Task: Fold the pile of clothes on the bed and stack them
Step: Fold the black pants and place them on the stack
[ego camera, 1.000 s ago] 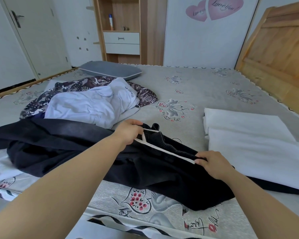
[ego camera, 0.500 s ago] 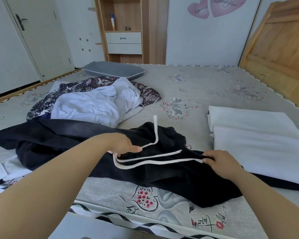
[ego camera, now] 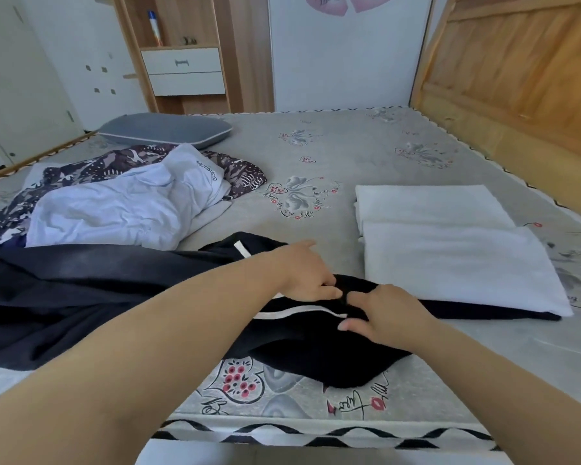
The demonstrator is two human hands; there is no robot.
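A black garment point(ego camera: 316, 350) with a white drawstring point(ego camera: 292, 312) lies spread along the bed's front edge. My left hand point(ego camera: 304, 275) and my right hand point(ego camera: 383, 312) meet at its waistband, each with fingers curled into the black fabric. One drawstring end point(ego camera: 241, 249) lies loose behind my left wrist. A pile of unfolded clothes sits at the left: a pale blue shirt point(ego camera: 114, 206) on top of a dark patterned garment point(ego camera: 242, 172). Folded white cloth point(ego camera: 450, 243) lies at the right, its near edge on the black garment.
The mattress point(ego camera: 332, 156) has a grey flower-print cover. A grey pillow point(ego camera: 165, 130) lies at the back left. A wooden headboard point(ego camera: 517, 68) stands on the right. A shelf unit with drawers point(ego camera: 182, 68) stands behind the bed.
My left hand let the drawstring drop and moved right to the waistband beside my right hand. The string now lies slack on the black fabric. The camera tilted down and closer.
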